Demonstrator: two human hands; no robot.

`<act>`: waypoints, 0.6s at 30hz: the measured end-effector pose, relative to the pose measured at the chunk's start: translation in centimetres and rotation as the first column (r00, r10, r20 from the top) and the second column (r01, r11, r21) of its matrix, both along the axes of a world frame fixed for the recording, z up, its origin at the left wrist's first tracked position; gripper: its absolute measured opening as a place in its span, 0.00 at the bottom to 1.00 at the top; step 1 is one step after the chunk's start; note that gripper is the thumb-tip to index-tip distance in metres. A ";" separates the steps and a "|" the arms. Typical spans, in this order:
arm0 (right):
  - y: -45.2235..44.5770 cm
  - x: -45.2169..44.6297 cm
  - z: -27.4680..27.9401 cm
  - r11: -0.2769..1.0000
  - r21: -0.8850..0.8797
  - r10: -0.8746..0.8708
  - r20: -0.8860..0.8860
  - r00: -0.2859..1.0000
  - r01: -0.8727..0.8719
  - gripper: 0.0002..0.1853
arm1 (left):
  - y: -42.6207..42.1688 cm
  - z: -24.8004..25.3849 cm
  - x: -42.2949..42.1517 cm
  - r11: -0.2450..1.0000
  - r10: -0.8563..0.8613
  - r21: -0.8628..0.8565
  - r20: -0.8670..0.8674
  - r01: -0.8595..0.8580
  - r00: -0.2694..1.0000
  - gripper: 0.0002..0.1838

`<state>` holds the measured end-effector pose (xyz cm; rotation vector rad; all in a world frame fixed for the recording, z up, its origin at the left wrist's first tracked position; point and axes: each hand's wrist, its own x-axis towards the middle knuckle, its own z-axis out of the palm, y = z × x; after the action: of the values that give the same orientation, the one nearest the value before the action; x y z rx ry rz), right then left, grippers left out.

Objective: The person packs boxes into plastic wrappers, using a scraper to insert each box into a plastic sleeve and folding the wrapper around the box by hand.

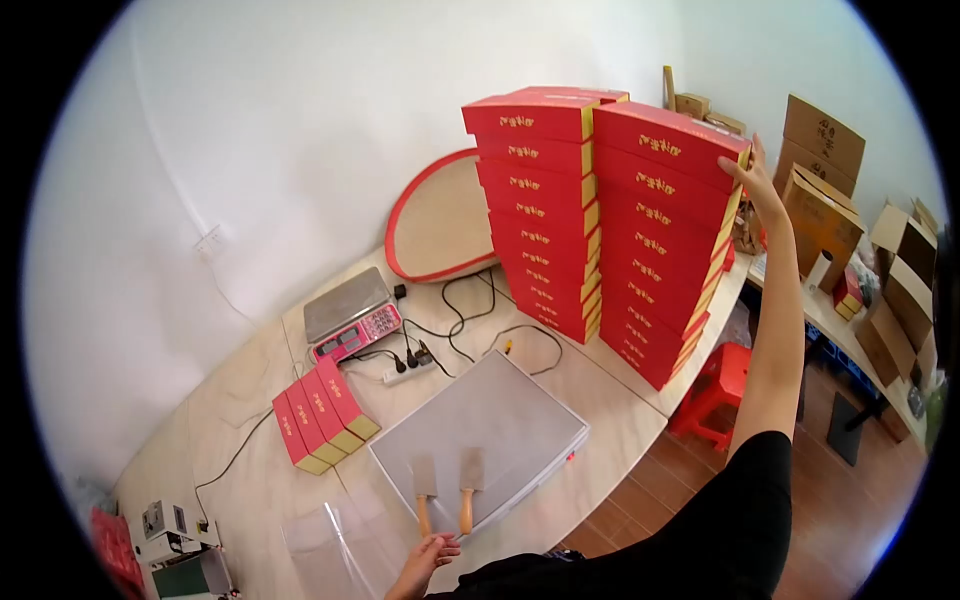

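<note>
Two tall stacks of red boxes with gold lettering and yellow ends stand on the table. My right hand point(755, 180) reaches up to the near stack and grips the end of its top red box point(670, 140), thumb on the front face, fingers at the far corner. Low in view, my left hand point(432, 552) has loosely bent fingers with nothing visible in them. It is close to the wooden handle ends of two scrapers, a left scraper point(424, 480) and a right scraper point(469, 480), which lie on a flat grey-topped panel point(510, 410).
A pink digital scale point(355, 310), a power strip point(408, 372) with cables and three small red boxes point(322, 415) are on the table point(240, 400). A red-rimmed round screen point(435, 225) leans on the wall. Right: a red stool point(715, 395) and cardboard boxes point(825, 220).
</note>
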<state>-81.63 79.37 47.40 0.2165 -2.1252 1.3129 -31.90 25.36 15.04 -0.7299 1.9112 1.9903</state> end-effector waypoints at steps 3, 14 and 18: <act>0.1 -0.4 -0.3 1.000 -0.009 -0.005 -0.036 0.999 0.004 0.64 | 0.9 0.5 -1.9 0.998 -0.026 0.052 -0.030 0.027 0.999 0.30; -10.0 19.4 -8.0 0.928 0.079 -0.241 -0.619 0.748 0.365 0.50 | 12.0 7.2 -18.0 0.763 -0.179 0.499 -0.447 0.410 0.877 0.40; -15.0 28.6 -13.6 0.980 0.168 0.028 -0.644 0.764 0.105 0.46 | 17.9 12.3 -21.1 0.524 -0.137 0.640 -0.588 0.563 0.797 0.49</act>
<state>-53.03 64.35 33.80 0.6121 -1.6330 0.8259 -53.02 43.24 27.38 0.4309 0.9389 2.5013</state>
